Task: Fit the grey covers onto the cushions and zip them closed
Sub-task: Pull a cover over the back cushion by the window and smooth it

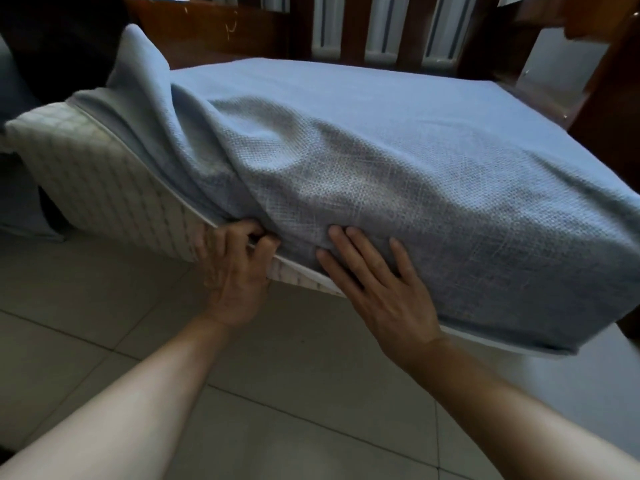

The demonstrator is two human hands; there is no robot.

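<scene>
1. Nearest the camera, two bare forearms reach over the tiled floor point(114, 306) toward the cushion point(104, 174).
2. The left hand point(235, 271) is clenched on the grey cover point(398, 161), pinching its open edge where fabric meets the white quilted cushion, apparently to drag it further along.
3. The right hand point(374, 282) lies flat and released, fingers spread against the covered front face, probably bracing the cushion against that pull.
4. The cover sheathes the right part; the left end is still bare, with loose folds bunched above.
5. No zip is visible.
6. A wooden frame point(242, 29) stands behind; the bunched folds look like the main hindrance.
</scene>
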